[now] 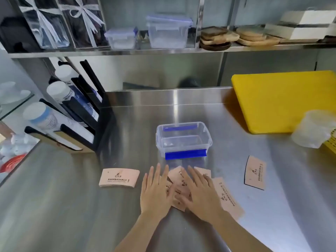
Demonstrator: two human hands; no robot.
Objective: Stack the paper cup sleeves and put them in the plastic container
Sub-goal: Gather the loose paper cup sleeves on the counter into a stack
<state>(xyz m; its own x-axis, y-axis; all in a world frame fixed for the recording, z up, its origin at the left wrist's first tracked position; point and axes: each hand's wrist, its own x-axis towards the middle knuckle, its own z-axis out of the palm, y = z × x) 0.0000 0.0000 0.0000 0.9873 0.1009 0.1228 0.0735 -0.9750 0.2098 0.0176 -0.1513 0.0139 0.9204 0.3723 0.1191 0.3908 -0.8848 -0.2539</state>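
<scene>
Resting flat and spread, left hand [156,192] and right hand [201,194] press loose sleeves [179,180], print illegible.

Hands [178,191] hide sleeve pile [181,180] middle; print blurred.

left hand [156,193] bare | right hand [201,195] bare | forearms unsleeved

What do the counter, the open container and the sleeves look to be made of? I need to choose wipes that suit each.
Counter: likely stainless steel with a brushed finish; it shows streaky reflections.
Open container: clear, glossy plastic with blue clips; the counter is visible through its walls.
Sleeves: matte pinkish-tan paper or thin card with dark print; flat and thin.
</scene>
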